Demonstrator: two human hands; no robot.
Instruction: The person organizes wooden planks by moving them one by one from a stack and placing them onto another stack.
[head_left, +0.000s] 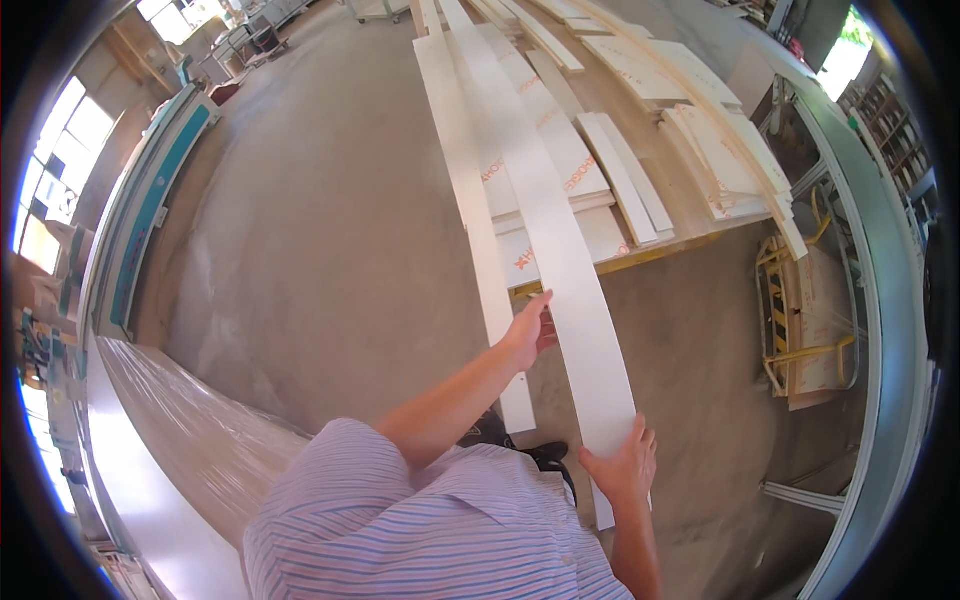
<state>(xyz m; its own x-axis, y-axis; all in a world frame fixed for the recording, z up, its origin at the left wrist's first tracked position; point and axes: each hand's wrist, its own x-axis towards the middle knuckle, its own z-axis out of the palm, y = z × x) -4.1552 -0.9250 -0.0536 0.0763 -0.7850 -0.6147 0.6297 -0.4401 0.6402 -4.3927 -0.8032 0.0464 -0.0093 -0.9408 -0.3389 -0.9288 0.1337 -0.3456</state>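
A long white panel strip (568, 255) runs from in front of my body up over the stacked boards. My left hand (534, 330) holds its left edge about midway, the fingers curled under it. Near the strip's close end, my right hand (624, 461) grips it, thumb on the upper face and fingers at the right edge. A second long white strip (491, 300) lies to the left, along the stack's side, its near end reaching out past the stack towards my feet. Beneath the held strip are white boards (592, 176) with orange-red printing.
A low platform with a yellow edge (660, 252) bears more boards and narrow strips (619, 180). To the right stand a trolley with yellow bars (780, 322) and a long metal machine frame (889, 247). A film-wrapped panel stack (195, 420) is at the lower left, a teal-striped machine (161, 217) beyond it.
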